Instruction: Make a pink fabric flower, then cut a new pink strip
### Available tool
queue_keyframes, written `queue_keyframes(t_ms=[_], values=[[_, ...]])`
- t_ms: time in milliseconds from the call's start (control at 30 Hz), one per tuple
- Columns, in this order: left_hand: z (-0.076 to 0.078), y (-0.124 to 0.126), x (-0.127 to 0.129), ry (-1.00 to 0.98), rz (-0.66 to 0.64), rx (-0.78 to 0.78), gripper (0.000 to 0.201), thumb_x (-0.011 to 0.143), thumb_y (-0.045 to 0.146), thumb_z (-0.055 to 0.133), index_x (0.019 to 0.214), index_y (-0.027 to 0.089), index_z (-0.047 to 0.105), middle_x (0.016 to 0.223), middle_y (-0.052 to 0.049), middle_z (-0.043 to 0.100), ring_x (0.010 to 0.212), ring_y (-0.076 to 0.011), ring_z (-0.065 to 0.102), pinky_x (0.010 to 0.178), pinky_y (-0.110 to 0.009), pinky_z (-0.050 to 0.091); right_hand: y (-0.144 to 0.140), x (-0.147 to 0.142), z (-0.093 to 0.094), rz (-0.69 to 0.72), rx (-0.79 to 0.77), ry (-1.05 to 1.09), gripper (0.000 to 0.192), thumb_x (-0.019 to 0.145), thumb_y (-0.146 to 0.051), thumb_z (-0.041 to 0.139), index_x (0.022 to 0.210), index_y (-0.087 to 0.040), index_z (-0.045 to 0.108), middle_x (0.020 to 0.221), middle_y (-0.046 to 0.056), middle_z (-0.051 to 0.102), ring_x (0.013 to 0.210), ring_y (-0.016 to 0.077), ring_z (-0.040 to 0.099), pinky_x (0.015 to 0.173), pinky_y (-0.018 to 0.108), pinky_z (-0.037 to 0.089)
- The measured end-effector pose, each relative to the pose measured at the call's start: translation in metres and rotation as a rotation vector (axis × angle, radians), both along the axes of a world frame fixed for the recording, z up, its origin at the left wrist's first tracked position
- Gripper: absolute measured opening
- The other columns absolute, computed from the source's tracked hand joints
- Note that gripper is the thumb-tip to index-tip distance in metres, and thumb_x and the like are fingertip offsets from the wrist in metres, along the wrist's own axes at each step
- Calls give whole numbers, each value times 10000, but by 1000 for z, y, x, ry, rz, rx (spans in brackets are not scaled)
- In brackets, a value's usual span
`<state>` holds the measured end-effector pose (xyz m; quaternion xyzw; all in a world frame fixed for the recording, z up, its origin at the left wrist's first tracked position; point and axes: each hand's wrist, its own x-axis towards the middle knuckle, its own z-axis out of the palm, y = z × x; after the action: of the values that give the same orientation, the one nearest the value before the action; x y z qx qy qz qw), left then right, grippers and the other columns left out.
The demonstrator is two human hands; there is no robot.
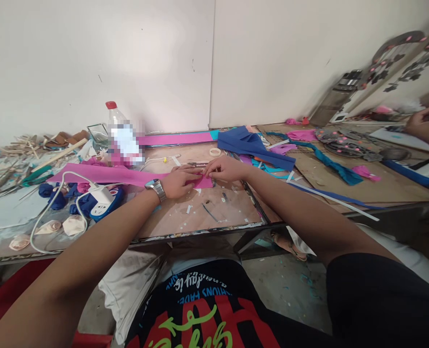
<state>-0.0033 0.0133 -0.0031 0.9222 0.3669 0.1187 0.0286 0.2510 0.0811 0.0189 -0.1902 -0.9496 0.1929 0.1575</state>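
Observation:
A long pink fabric strip (127, 177) lies across the table from left to right, its right end under my hands. My left hand (180, 182), with a metal watch on its wrist, rests flat on the strip with the fingers stretched out. Close against it, my right hand (230, 169) pinches the strip near its right end, where the pink cloth looks folded. The fingertips of both hands nearly meet, and the exact fold between them is partly hidden. A roll of tape (214, 152) lies just behind my right hand.
Blue cloth (252, 147) and coloured scraps lie behind my right arm. At left are a white-and-blue power strip (107, 205) with a cable, cloth rosettes (74, 225) and a bottle (114, 113). Another person's hand (428, 128) is at far right. The table's front edge (199, 231) runs before me.

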Motion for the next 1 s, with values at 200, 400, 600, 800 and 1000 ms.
queue_keyframes(t_ms=[200, 400, 600, 800, 1000], values=[[1, -1, 1, -6, -1, 7, 512, 909, 280, 482, 1400, 251, 628, 1538, -52, 533, 1435, -324, 458, 1220, -544, 338, -3, 0, 3, 21, 12, 39, 208, 860, -227, 635, 930, -212, 831, 1115, 58, 788, 992, 205, 733, 930, 314, 545], [0, 0, 0, -5, 7, 12, 506, 907, 283, 502, 1395, 243, 629, 1548, -71, 518, 1442, -328, 445, 1211, -548, 342, -5, 0, 4, 31, -35, 29, 194, 872, -251, 647, 926, -215, 830, 1107, 53, 794, 1024, 209, 733, 946, 316, 540], [0, 0, 0, -15, 4, 19, 468, 934, 324, 492, 1365, 234, 650, 1529, -96, 532, 1422, -329, 461, 1191, -561, 360, -2, 0, 3, 34, -42, 14, 201, 875, -251, 637, 935, -211, 825, 1143, 53, 788, 1065, 212, 730, 972, 321, 541], [5, -2, 0, -1, 5, 22, 439, 951, 371, 492, 1329, 235, 669, 1535, -101, 525, 1425, -326, 462, 1190, -554, 358, -3, 0, 4, 30, -15, 3, 214, 882, -248, 626, 955, -212, 823, 1146, 49, 786, 1064, 209, 729, 970, 313, 541], [6, 0, -3, -25, 61, 60, 429, 948, 360, 486, 1319, 255, 674, 1479, -87, 581, 1384, -308, 511, 1159, -530, 407, -3, 0, 2, 28, 4, 3, 213, 881, -250, 629, 958, -212, 824, 1129, 49, 788, 1038, 201, 729, 948, 301, 541]])
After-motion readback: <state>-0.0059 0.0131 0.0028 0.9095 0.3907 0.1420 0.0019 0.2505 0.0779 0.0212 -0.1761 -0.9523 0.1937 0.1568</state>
